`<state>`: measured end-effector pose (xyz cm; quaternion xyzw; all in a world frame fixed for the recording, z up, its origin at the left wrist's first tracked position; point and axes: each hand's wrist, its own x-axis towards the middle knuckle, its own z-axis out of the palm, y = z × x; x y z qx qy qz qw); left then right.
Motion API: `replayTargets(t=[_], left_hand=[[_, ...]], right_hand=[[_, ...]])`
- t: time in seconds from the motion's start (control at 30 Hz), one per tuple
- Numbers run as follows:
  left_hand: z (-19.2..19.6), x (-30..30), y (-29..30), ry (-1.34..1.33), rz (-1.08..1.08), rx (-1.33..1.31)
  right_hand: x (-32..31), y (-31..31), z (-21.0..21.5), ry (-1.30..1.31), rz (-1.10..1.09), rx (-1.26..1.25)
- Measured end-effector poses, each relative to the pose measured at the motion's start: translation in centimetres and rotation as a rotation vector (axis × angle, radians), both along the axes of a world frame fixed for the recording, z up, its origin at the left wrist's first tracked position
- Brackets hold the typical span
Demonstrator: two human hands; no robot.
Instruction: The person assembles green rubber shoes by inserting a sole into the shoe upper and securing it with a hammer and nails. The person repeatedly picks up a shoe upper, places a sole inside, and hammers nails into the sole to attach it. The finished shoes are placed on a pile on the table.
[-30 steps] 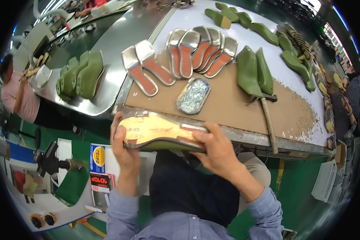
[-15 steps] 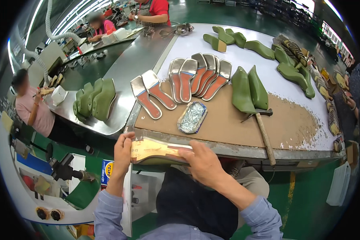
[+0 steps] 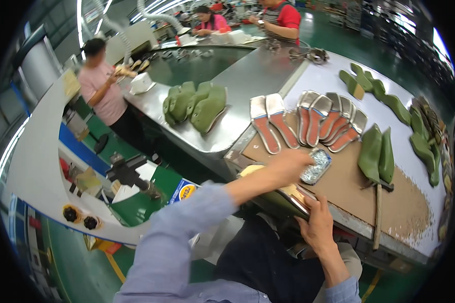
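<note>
My right hand (image 3: 318,222) grips one end of a green shoe last (image 3: 284,203) at the table's front edge. A pale yellow insole (image 3: 294,193) lies along the last's upturned face, its middle hidden behind my left forearm. Reaching across it, my left hand (image 3: 290,165) has its curled fingertips at the edge of a small tray of nails (image 3: 317,167). Whatever those fingers hold is too small to make out. Beyond the tray, several silver-and-red insoles (image 3: 318,118) lie fanned out on the brown board.
Two green lasts (image 3: 376,154) stand to the right by a hammer (image 3: 378,212). More lasts (image 3: 361,83) lie at the far right, others (image 3: 194,103) on the metal table (image 3: 232,136). A white machine frame (image 3: 40,166) curves at left. Several people work beyond.
My left hand has left the end of the last and moved over to the nail tray. My right hand keeps its hold. The view has swung left, so the scene sits further right.
</note>
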<state>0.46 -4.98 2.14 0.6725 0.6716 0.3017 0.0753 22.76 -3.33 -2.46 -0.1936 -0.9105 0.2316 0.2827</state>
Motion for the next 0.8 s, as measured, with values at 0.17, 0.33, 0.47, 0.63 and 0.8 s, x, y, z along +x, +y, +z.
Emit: replayTargets(t=[0.17,0.33,0.47,0.63,0.8], left_hand=[[-4.9,1.5,9.0,0.471,-0.073,-0.217],[-4.6,0.9,8.4,0.418,-0.041,-0.218],[-3.3,1.1,7.9,0.16,-0.069,-0.182],[-1.8,1.4,7.5,0.119,-0.103,-0.256],[-1.8,0.7,7.4,0.056,-0.046,-0.15]], right_hand=[[-0.1,0.1,0.5,0.03,0.031,0.019],[-0.5,0.1,0.7,0.039,0.056,0.004],[-0.2,0.1,0.4,0.047,0.051,-0.019],[0.1,0.4,-0.1,0.028,0.02,-0.027],[-0.1,0.5,0.0,0.035,0.033,-0.018]])
